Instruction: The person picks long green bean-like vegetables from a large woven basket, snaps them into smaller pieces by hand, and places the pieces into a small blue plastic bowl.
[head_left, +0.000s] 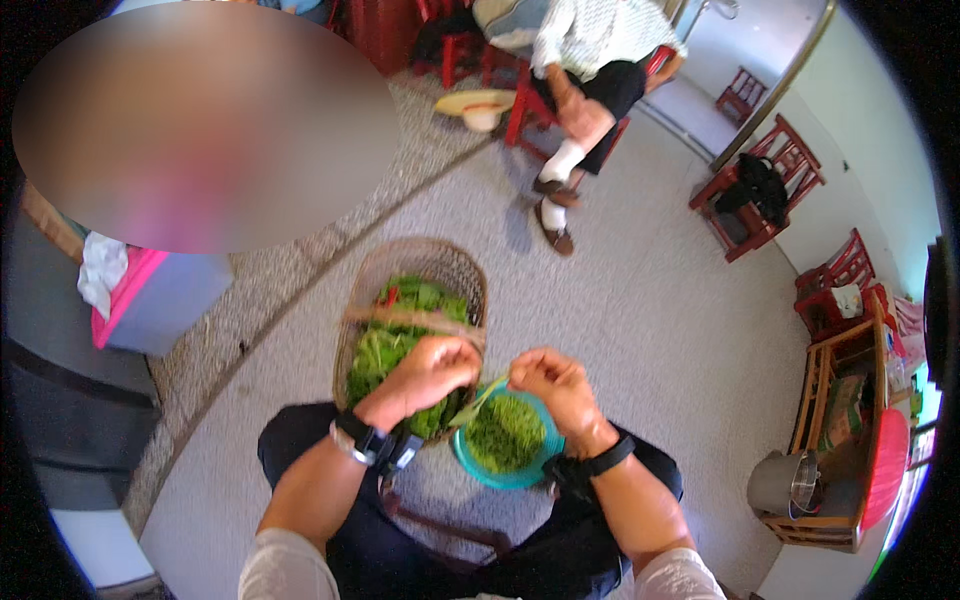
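Note:
My right hand (553, 386) pinches a pale green leafy stem (480, 403), which slants down to the left over the rim of a turquoise bowl (460, 454). Chopped or torn greens (507, 435) fill much of this bowl. Just left of it stands an oval woven basket (375, 262) with an arched handle (409, 321), holding leafy green vegetables (379, 358) and a small red thing. Over the basket's right side is my left hand (439, 367), fingers curled; whether anything is between them is hidden.
A seated person (592, 75) is ahead, with a straw hat (480, 105) near their chair. A pink-rimmed bin (176, 300) stands at left. Wooden chairs (757, 187), a wooden rack (840, 390) and a metal bucket (772, 484) line the right side.

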